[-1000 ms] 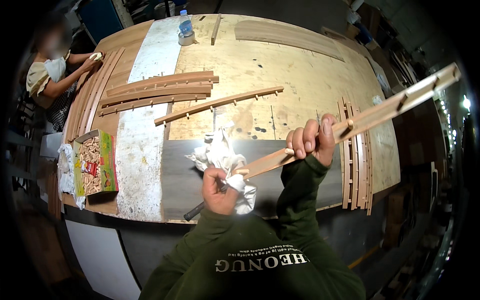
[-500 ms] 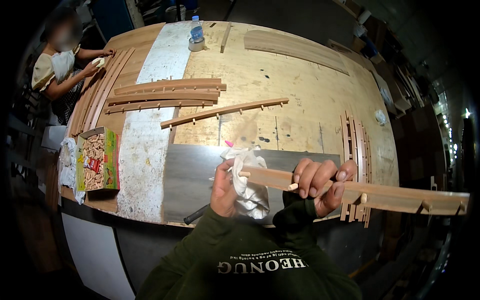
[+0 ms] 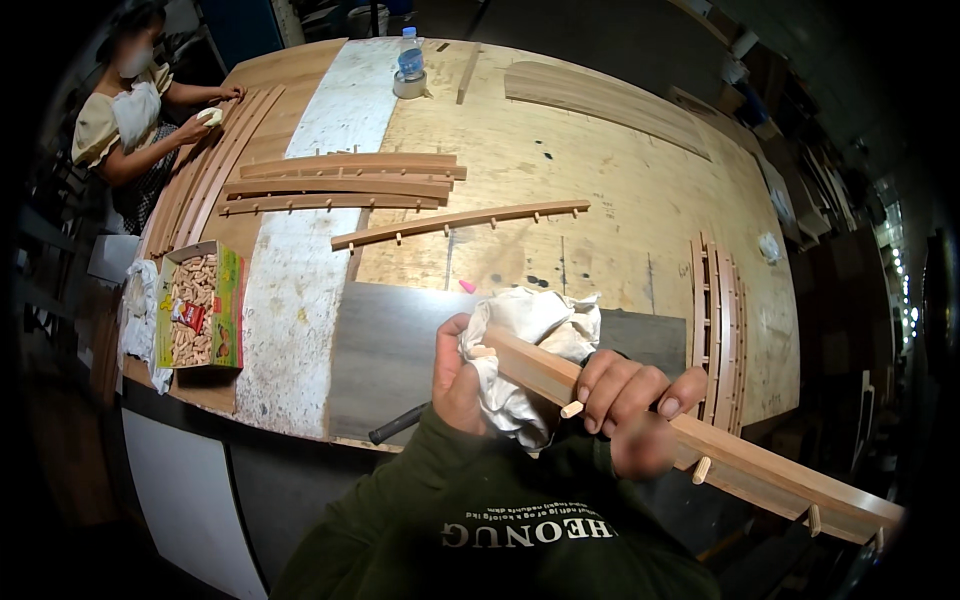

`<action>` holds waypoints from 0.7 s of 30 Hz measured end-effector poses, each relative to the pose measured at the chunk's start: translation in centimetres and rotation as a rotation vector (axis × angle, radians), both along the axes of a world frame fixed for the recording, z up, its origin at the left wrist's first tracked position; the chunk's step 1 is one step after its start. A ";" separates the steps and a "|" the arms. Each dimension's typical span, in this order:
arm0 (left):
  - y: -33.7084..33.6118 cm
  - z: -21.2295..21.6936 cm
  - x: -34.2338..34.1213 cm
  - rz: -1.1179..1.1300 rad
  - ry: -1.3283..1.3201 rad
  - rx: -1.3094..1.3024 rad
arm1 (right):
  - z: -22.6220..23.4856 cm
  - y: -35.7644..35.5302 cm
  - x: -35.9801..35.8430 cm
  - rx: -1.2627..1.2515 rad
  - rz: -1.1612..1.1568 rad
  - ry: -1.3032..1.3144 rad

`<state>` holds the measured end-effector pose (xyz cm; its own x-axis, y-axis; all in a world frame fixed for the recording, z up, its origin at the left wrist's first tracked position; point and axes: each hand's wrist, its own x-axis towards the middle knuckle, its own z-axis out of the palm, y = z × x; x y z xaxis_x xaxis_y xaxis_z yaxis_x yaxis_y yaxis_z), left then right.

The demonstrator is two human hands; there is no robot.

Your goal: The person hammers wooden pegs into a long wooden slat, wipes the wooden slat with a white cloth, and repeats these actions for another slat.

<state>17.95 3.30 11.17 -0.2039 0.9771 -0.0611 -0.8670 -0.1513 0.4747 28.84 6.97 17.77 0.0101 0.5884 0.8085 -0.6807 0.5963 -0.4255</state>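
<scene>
A long wooden strip with dowel pegs (image 3: 740, 450) slants down to the right in front of me. My right hand (image 3: 635, 405) is wrapped round it left of its middle, between two pegs. At the strip's left end, my left hand (image 3: 458, 378) is closed on a white cloth (image 3: 535, 320), which folds over the end and a peg there. Part of the cloth hangs below the strip, and some of the left fingers are hidden behind it. Beneath lies a dark grey board (image 3: 385, 350), with a black handle (image 3: 396, 426) at its near edge.
Several pegged strips (image 3: 345, 185) lie left of centre; one pegged strip (image 3: 460, 224) lies apart. More are stacked at right (image 3: 716, 330). A box of dowels (image 3: 200, 310) stands at left. A co-worker (image 3: 135, 110) handles strips at far left. A bottle (image 3: 410, 55) sits on a tape roll (image 3: 409, 85).
The strip's right end has swung down and nearer to me, turning the strip from almost level to slanted. More of the cloth shows behind the strip's left end.
</scene>
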 end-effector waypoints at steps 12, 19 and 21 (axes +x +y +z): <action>0.0 -0.4 -1.2 -0.020 0.151 -0.062 | 0.3 -0.3 0.3 -0.130 -0.009 0.058; 1.6 -4.7 -12.9 0.491 1.336 -0.050 | -1.3 2.3 2.4 -0.316 0.055 0.090; 2.2 -3.2 -18.0 0.679 1.376 -0.109 | -2.6 4.0 4.8 -0.389 0.042 -0.007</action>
